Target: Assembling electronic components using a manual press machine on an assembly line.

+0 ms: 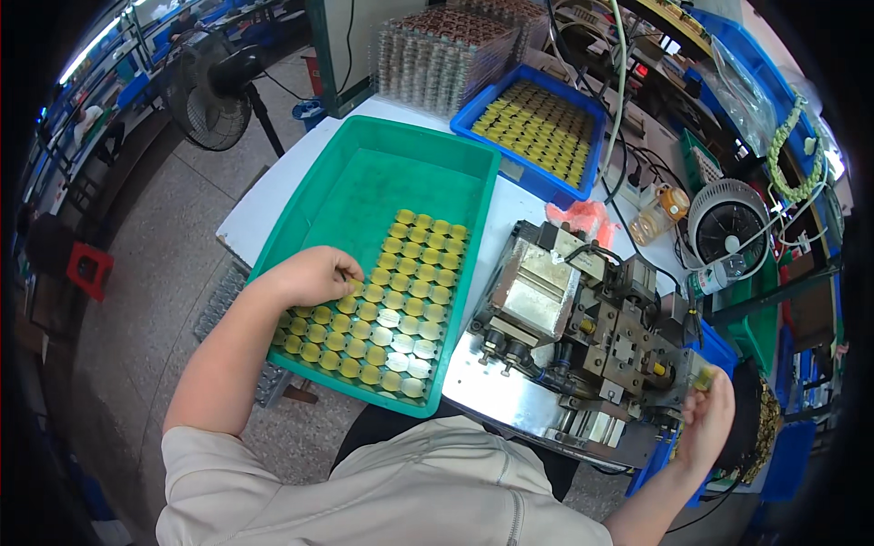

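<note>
Green plastic tray [493, 187], centre-left of frame: partly occupied, yellow discs [393, 298] in neat rows over its lower and right parts, green floor showing upper left. Judged roughly midway; can't tell if it's being filled or unloaded. Left hand [320, 276] at the rows' left edge, fingertips drawn together over a disc; grip on it unclear. Right hand [708, 414], lower right, pinching a small yellowish piece [703, 378] beside the metal machine [628, 350]. Blue tray [584, 194], upper centre, also holds many yellow discs. Machine sits between the hands, so likely the main obstacle; black cable [619, 218] runs behind it. Also around: pinkish cloth [587, 218], orange-lidded jar [657, 217], small white fan [728, 218] right, standing fan [205, 96] upper left.
</note>
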Demonstrator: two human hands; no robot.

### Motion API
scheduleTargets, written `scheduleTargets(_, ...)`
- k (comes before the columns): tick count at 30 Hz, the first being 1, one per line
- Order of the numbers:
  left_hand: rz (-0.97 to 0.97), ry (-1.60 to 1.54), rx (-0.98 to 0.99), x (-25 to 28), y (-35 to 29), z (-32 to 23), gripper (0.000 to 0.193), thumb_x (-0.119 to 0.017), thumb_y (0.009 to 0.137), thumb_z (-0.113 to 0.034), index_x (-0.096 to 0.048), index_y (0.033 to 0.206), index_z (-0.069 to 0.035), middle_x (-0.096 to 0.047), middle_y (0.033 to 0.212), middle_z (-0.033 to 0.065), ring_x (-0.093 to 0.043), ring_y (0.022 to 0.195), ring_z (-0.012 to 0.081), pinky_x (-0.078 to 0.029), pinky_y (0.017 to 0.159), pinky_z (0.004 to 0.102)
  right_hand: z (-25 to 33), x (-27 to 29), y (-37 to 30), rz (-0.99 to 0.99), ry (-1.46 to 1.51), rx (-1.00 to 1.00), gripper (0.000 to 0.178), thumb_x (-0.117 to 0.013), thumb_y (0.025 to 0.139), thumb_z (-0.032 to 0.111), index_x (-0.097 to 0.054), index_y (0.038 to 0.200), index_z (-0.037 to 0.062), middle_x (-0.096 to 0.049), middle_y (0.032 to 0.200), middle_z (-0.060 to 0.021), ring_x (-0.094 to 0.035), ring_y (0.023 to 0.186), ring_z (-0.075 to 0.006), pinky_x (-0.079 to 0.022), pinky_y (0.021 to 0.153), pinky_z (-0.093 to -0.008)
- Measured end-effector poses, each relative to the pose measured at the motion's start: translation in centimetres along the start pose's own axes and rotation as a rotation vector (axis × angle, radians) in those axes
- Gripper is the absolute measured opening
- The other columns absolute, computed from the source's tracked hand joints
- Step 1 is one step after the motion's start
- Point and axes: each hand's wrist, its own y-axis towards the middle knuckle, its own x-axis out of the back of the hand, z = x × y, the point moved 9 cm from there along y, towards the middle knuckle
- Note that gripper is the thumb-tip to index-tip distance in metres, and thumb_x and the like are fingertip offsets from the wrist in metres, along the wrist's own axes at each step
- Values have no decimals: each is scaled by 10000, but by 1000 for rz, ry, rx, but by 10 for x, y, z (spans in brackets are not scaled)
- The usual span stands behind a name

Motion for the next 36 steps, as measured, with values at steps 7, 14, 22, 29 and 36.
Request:
scheduleTargets(7, -51, -29, -37, 0, -4, 5, 185, -662, 815, -49, -705, 983, 14, -686, 891, 71, -594, 698, 170, -506, 695, 309, -17, -85, -3, 464, -357, 216, 82, -627, 976, 160, -637, 992, 81, -568, 740, 32, -478, 612, -43, -386, 567, -184)
scheduleTargets(14, -530, -123, -267, 13, -41, -59, 232, -627, 887, -13, -661, 1117, -22, -587, 1137, 71, -553, 872, 137, -479, 748, 281, -32, -107, 11, 562, -649, 214, 111, -645, 958, 152, -615, 931, 49, -578, 712, 15, -464, 599, -67, -383, 556, -216)
scheduleTargets(22, -610, -585, -296, -29, -62, -102, 188, -610, 911, -4, -660, 1092, -14, -589, 1114, 50, -505, 834, 102, -408, 678, 206, -28, -113, 12, 499, -912, 280, 158, -657, 944, 164, -609, 863, 36, -561, 670, 14, -440, 575, -82, -371, 537, -238)
scheduleTargets(29, -580, -533, -261, -36, -56, -100, 171, -604, 918, -5, -663, 1079, -14, -598, 1083, 44, -493, 810, 100, -400, 667, 208, -25, -126, -3, 497, -1073, 371, 182, -667, 931, 197, -616, 861, 37, -575, 655, -15, -483, 558, -146, -408, 544, -288)
scheduleTargets(36, -580, -517, -304, -37, -56, -99, 159, -601, 919, -3, -666, 1064, -16, -601, 1070, 43, -494, 802, 110, -400, 667, 219, -9, -129, -20, 465, -1123, 445, 134, -674, 893, 151, -677, 963, 36, -636, 720, -49, -553, 618, -213, -456, 597, -328)
